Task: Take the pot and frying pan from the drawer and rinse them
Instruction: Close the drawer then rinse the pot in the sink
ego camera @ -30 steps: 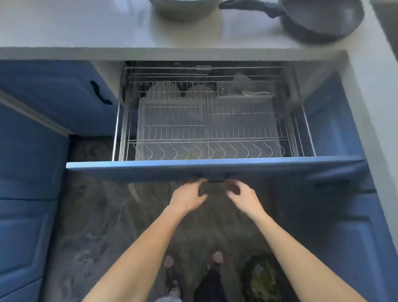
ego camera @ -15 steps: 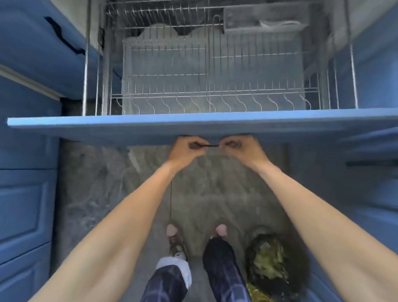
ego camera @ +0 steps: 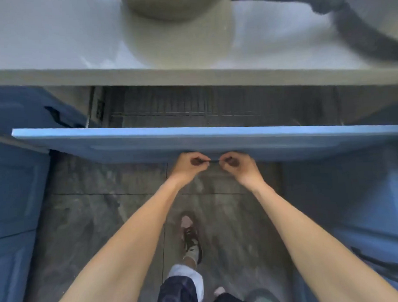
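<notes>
Pinching handle (ego camera: 214, 160) at 6 o'clock of drawer front (ego camera: 125, 142) with left grip (ego camera: 189, 164) and right grip (ego camera: 237, 165), paired for even travel. Up on surface (ego camera: 54, 43): pot (ego camera: 175, 7) at 12 o'clock, frying pan (ego camera: 358, 32) at 2 o'clock.

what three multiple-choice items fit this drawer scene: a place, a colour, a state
1. Where is the frying pan? A on the floor; B on the countertop; C hung on a wall.
2. What colour is the drawer front? A blue; B white; C red.
3. What do the left hand and right hand do? A hang open; B carry a plate; C grip the drawer handle.
Key: 1 B, its dark body lies on the pale top, upper right. 2 A, the panel is plainly blue. 3 C, both hands' fingers curl round the thin dark bar.
</notes>
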`<state>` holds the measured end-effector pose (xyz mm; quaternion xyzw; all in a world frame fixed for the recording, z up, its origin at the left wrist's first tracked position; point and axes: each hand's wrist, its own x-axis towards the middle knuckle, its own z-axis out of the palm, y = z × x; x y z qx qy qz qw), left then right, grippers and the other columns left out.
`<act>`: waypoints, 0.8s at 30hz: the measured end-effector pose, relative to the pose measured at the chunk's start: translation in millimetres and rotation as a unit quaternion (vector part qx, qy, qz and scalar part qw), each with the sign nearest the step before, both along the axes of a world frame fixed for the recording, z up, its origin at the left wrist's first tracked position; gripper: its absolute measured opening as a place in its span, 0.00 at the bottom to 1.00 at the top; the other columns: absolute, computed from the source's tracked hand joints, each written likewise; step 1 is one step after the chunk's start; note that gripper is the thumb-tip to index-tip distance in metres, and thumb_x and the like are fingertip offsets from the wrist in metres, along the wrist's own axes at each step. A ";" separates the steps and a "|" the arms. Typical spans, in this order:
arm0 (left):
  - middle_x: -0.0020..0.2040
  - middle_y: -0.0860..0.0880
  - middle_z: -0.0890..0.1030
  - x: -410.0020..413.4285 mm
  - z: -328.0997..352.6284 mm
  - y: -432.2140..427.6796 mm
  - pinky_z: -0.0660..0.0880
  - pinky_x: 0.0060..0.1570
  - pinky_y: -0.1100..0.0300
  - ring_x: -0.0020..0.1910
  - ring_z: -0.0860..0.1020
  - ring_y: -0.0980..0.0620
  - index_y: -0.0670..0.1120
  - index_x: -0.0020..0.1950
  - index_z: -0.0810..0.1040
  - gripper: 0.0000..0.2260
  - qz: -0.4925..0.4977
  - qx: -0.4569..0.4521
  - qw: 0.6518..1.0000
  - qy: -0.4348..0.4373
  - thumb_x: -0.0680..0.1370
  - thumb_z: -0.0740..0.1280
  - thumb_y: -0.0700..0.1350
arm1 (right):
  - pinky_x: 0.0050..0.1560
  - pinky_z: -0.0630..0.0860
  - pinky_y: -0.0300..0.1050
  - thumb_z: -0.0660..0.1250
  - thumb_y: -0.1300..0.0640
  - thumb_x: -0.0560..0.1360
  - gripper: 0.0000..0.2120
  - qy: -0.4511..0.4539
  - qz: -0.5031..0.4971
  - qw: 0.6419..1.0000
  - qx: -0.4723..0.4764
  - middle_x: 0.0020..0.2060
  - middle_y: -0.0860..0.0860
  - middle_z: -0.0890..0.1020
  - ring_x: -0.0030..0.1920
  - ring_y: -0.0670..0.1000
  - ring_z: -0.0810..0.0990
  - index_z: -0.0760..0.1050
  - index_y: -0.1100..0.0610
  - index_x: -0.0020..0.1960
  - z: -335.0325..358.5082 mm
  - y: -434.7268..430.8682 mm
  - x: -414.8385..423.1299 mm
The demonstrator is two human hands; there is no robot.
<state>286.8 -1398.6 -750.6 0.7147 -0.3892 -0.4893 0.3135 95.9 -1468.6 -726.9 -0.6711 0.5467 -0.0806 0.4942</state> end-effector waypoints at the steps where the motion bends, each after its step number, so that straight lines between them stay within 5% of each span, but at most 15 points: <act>1: 0.43 0.58 0.84 5.5 -0.9 -11.5 0.72 0.43 0.76 0.39 0.79 0.70 0.47 0.50 0.87 0.05 -0.002 0.007 1.000 0.004 0.76 0.75 0.39 | 0.46 0.72 0.31 0.75 0.56 0.76 0.04 0.004 -0.002 1.000 0.006 0.43 0.47 0.86 0.42 0.43 0.81 0.83 0.47 0.47 -0.1 -10.5 4.9; 7: 0.49 0.55 0.86 25.7 1.3 -52.5 0.76 0.56 0.59 0.52 0.82 0.55 0.50 0.52 0.86 0.05 -0.005 0.039 0.999 0.004 0.77 0.75 0.44 | 0.48 0.73 0.39 0.71 0.49 0.78 0.02 0.035 0.026 0.998 0.035 0.48 0.44 0.86 0.50 0.42 0.82 0.81 0.42 0.50 3.8 -54.9 25.1; 13: 0.52 0.55 0.85 26.7 17.4 -74.6 0.73 0.43 0.67 0.49 0.80 0.58 0.55 0.55 0.85 0.07 -0.009 0.077 0.993 -0.090 0.78 0.72 0.48 | 0.53 0.76 0.45 0.70 0.51 0.80 0.08 0.071 0.004 0.997 0.039 0.53 0.49 0.87 0.55 0.51 0.84 0.83 0.50 0.57 10.3 -72.0 41.7; 16: 0.50 0.59 0.82 18.5 25.2 -82.3 0.70 0.39 0.63 0.48 0.77 0.59 0.58 0.56 0.83 0.07 0.013 0.103 0.981 -0.165 0.80 0.69 0.49 | 0.52 0.73 0.46 0.67 0.50 0.82 0.11 0.113 0.003 0.993 0.028 0.58 0.52 0.86 0.61 0.56 0.82 0.81 0.50 0.62 16.2 -78.2 54.2; 20: 0.45 0.56 0.80 -1.8 24.4 -86.0 0.69 0.40 0.61 0.50 0.81 0.50 0.53 0.56 0.82 0.09 0.104 0.088 0.981 -0.139 0.80 0.67 0.41 | 0.54 0.75 0.50 0.62 0.46 0.83 0.12 0.180 0.004 0.983 0.022 0.59 0.53 0.85 0.62 0.59 0.81 0.77 0.44 0.64 20.7 -78.0 61.1; 24: 0.65 0.45 0.81 -4.1 34.3 -104.3 0.73 0.54 0.59 0.64 0.79 0.43 0.47 0.72 0.75 0.17 0.078 0.151 0.977 -0.126 0.83 0.61 0.39 | 0.57 0.74 0.49 0.59 0.49 0.84 0.16 0.229 0.047 0.970 0.063 0.66 0.54 0.81 0.67 0.58 0.79 0.74 0.44 0.71 28.5 -96.5 69.3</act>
